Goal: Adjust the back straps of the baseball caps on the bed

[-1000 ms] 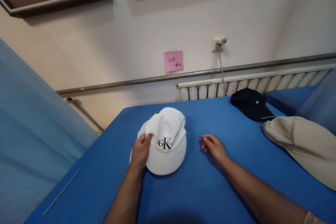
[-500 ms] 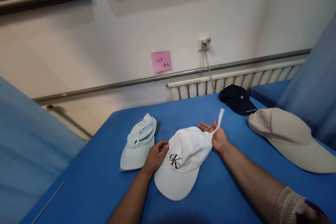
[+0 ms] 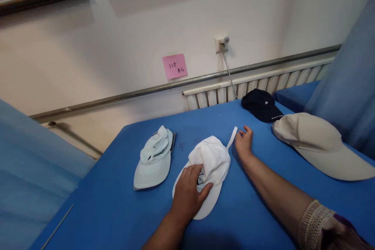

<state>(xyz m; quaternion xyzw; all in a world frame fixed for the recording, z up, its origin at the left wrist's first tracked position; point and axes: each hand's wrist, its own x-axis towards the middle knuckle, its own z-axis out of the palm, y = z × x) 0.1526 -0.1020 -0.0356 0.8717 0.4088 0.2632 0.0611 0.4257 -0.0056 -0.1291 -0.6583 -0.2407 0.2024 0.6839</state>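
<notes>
A white baseball cap [image 3: 215, 156] lies on the blue table, its brim pointing toward me and its loose back strap [image 3: 232, 138] sticking up at the far right. My left hand [image 3: 190, 189] rests on the cap's front and brim, thumb apart from the fingers, covering most of the black logo. Beside the strap is my right hand [image 3: 244, 140], its fingers loosely curved and apart; I see nothing held in it. Left of the white cap lies a pale blue cap [image 3: 154, 160], with a darker edge showing beneath it.
A navy cap [image 3: 260, 104] and a large beige cap [image 3: 313, 140] lie on the right of the blue table [image 3: 117, 207]. Behind it are a radiator [image 3: 222, 93], a metal rail [image 3: 140, 93] and a plugged-in cable [image 3: 230, 74]. Blue curtains [image 3: 35, 175] hang at both sides.
My left hand has moved from the cap's left edge onto its front, over the logo. My right hand has come from behind the strap's base to beside its free end; the strap leans lower.
</notes>
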